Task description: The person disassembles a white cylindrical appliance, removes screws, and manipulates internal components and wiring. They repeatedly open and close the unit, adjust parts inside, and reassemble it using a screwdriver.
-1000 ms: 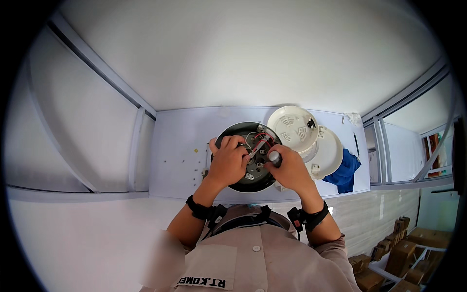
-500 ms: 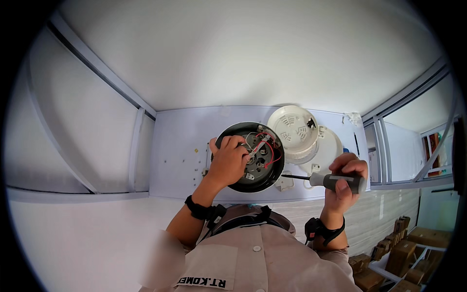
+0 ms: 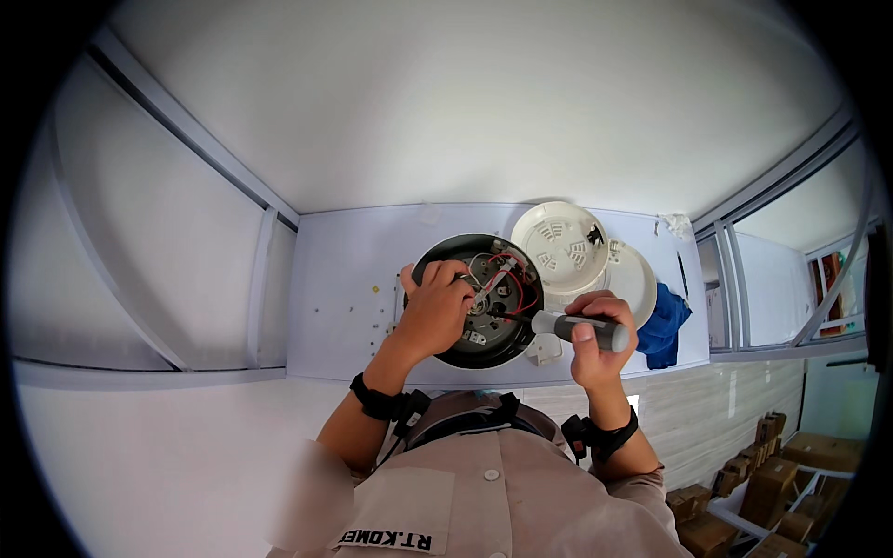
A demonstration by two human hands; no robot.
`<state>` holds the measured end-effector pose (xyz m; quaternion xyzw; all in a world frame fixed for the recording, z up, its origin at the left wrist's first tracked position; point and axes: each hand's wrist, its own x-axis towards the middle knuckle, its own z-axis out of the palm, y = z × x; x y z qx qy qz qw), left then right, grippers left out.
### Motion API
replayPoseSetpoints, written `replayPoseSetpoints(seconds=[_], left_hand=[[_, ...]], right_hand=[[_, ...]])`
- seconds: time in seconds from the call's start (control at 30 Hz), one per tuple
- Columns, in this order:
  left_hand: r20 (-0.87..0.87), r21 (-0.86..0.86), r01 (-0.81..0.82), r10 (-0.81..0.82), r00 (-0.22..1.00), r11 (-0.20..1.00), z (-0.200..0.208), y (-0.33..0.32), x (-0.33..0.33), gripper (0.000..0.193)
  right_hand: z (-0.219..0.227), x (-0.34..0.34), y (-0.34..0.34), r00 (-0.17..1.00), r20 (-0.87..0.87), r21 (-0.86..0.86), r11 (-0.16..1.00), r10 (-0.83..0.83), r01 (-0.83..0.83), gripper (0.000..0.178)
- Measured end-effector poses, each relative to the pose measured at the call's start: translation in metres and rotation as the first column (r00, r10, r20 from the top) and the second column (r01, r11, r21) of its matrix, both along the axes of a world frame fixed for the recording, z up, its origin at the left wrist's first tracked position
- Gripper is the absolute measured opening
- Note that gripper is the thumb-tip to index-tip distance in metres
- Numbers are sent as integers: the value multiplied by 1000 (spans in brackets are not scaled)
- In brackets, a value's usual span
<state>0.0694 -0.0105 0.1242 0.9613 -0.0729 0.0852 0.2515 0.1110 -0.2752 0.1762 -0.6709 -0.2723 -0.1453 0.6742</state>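
Held in the right hand (image 3: 600,339), with the fingers closed around its thick handle, is a screwdriver with a two-tone grey handle and a thin dark shaft (image 3: 551,324). Its shaft is pointed leftward over the inside of a round, dark grey, bowl-like housing (image 3: 500,355); whether any part is touched by the tip cannot be told. By the left hand (image 3: 437,312), the left side of the housing is covered, with the fingers bent inward over its interior; whether something is pinched there cannot be told, as the fingertips are partly hidden among the parts.

The housing is set near the middle of a white, flat worktop (image 3: 344,251). Inside it, a narrow white strip (image 3: 499,277) is laid slantwise, and thin red wires (image 3: 537,296) are looped along the right side. Just beyond the housing, to the right, a cream, round, shallow dish with slots (image 3: 563,232) is placed, overlapping a cream, round plate (image 3: 634,284). By the plate's right edge, a crumpled blue cloth (image 3: 662,325) is seen. Small dark pieces (image 3: 351,308) and a tiny yellow piece (image 3: 376,289) are scattered left of the housing. Around each wrist, a black strap (image 3: 377,400) is worn.
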Motion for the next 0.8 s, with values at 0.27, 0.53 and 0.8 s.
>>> replayPoseSetpoints(seconds=[0.27,0.53,0.8], left_hand=[[-35,1,4,-4,999,1000,1,2,-1,8],[-48,-52,10,-12,999,999,9,-1,-3,19],[-30,-47,4,-5,1000,999,3,-1,-2,18]], right_hand=[[-6,-1,12,1000,12,-62,998,-17,18,29],[-9,1,17,998,-70,-31,1000,-4,1,28],[-6,-1,15,999,-21,-56,998,-41,39,29]])
